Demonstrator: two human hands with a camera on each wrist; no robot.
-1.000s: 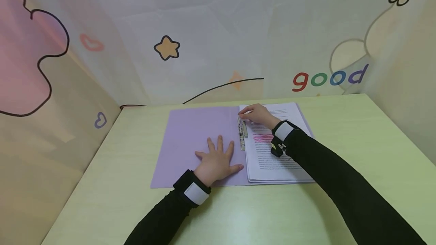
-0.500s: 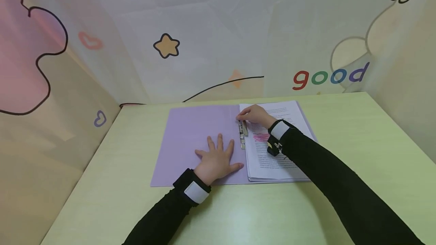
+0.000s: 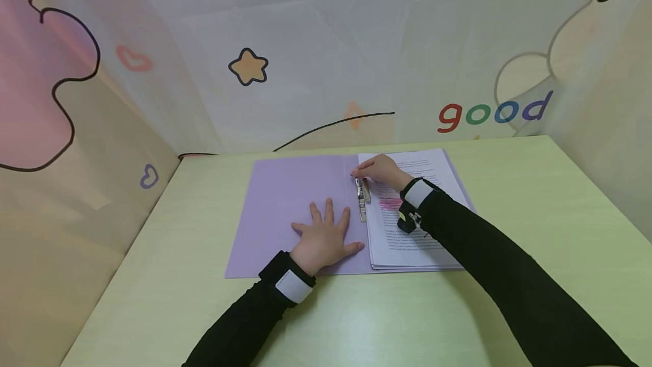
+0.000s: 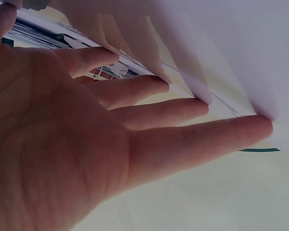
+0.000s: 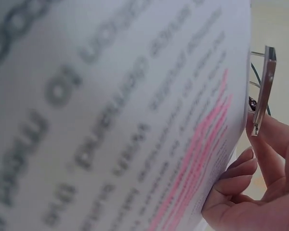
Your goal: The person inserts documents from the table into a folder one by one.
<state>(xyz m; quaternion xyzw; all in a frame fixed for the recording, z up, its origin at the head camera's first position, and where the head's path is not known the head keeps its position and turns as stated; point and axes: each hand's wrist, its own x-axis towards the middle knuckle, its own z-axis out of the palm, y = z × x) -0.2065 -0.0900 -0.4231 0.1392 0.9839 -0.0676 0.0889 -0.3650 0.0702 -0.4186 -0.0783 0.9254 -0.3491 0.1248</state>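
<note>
A purple folder (image 3: 300, 180) lies spread flat on the table, with a stack of printed paper (image 3: 407, 254) on its right half. Pink highlighter strokes cross the top sheet. Along the fold sits the folder's metal clip (image 3: 361, 200), its bar (image 5: 266, 86) raised beside the page edge in the right wrist view. My right hand (image 3: 384, 170) reaches over the paper and pinches the far end of that clip between thumb and fingers. My left hand (image 3: 323, 245) rests palm down on the left cover, fingers spread, thumb toward the fold.
The pale yellow-green table (image 3: 168, 254) extends around the folder on both sides and in front. A printed fabric backdrop (image 3: 316, 61) with a star and the word "good" stands right behind the table's far edge and wraps both sides.
My right hand has shifted slightly left at the far end of the clip. The left hand stays spread on the cover. The head view has tilted slightly.
</note>
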